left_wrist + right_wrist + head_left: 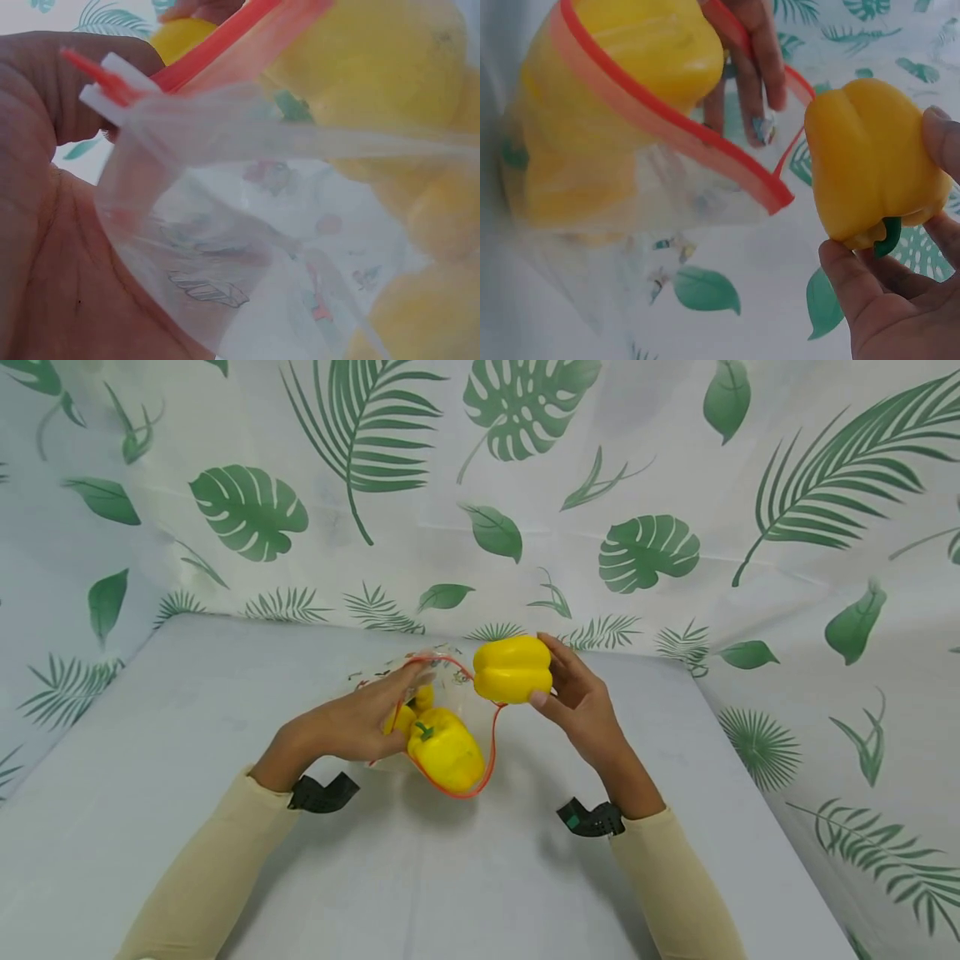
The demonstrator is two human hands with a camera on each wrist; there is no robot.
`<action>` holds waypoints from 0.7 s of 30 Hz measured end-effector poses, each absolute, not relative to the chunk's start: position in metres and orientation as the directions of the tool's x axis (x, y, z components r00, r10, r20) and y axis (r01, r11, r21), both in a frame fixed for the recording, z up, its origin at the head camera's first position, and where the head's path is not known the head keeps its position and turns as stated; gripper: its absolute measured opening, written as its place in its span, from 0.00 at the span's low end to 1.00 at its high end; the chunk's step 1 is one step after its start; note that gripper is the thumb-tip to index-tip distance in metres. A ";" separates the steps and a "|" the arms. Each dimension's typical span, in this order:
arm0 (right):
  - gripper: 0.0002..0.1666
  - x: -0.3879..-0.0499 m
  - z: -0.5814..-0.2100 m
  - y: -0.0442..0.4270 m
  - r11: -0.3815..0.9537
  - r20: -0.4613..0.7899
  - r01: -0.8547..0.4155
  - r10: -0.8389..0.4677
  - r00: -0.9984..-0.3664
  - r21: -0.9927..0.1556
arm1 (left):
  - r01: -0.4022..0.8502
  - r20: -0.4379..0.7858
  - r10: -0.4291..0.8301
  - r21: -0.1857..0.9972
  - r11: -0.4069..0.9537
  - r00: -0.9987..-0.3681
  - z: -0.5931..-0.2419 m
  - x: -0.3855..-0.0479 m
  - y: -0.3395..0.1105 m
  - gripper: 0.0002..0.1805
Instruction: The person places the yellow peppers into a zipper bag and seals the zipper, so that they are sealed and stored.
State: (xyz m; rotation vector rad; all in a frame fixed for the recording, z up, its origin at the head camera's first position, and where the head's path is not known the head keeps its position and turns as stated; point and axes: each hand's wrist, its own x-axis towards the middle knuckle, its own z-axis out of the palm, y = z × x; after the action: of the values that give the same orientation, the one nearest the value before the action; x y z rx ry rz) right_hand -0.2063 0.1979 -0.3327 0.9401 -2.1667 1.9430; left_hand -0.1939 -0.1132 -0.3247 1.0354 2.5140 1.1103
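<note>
A clear plastic zip bag (pixel 679 154) with a red edge lies over the middle of the table, its mouth spread wide. My left hand (pixel 352 722) grips the bag's rim, thumb at the near side and fingers at the far side. Inside the mouth sits a yellow bell pepper (pixel 452 758) with a green stem. More yellow shapes (pixel 402 720) show behind it, partly hidden by the hand. To the right of the opening, my right hand (pixel 588 714) holds another yellow bell pepper (pixel 513 669) between thumb and fingers; its green stem (pixel 887 237) faces the palm.
Beneath everything is a table with a pale cover (pixel 450 877). A white curtain (pixel 420 552) printed with green leaves rises behind the table and along both sides. Each wrist carries a black camera mount (pixel 325 793).
</note>
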 end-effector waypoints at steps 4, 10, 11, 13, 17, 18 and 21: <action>0.40 -0.199 -0.329 0.193 -0.018 0.457 -0.499 -0.430 -0.778 -0.867 | 0.506 0.083 0.669 0.724 0.469 -0.739 -0.325 -0.194 -0.112 0.48; 0.41 -0.191 -0.329 0.184 -0.079 0.470 -0.504 -0.507 -0.722 -0.860 | 0.496 0.078 0.667 0.733 0.466 -0.741 -0.325 -0.194 -0.112 0.47; 0.42 -0.190 -0.330 0.182 -0.088 0.469 -0.501 -0.519 -0.714 -0.861 | 0.499 0.081 0.669 0.733 0.462 -0.739 -0.326 -0.195 -0.112 0.47; 0.43 -0.188 -0.331 0.179 -0.095 0.461 -0.494 -0.540 -0.704 -0.864 | 0.504 0.087 0.672 0.734 0.456 -0.735 -0.326 -0.195 -0.112 0.47; 0.44 -0.184 -0.335 0.171 -0.114 0.446 -0.472 -0.574 -0.687 -0.874 | 0.516 0.099 0.674 0.726 0.454 -0.732 -0.327 -0.196 -0.113 0.49; 0.44 -0.184 -0.336 0.169 -0.119 0.445 -0.469 -0.580 -0.682 -0.875 | 0.516 0.099 0.672 0.724 0.457 -0.734 -0.327 -0.195 -0.113 0.49; 0.45 -0.182 -0.337 0.165 -0.135 0.454 -0.474 -0.593 -0.664 -0.870 | 0.518 0.098 0.668 0.718 0.466 -0.738 -0.326 -0.195 -0.113 0.49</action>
State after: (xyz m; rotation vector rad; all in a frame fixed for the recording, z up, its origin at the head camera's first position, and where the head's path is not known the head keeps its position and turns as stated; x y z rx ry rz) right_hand -0.1819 0.1653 -0.3373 1.3181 -2.1244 2.0543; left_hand -0.1947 -0.1129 -0.3257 1.0310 2.5160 1.1284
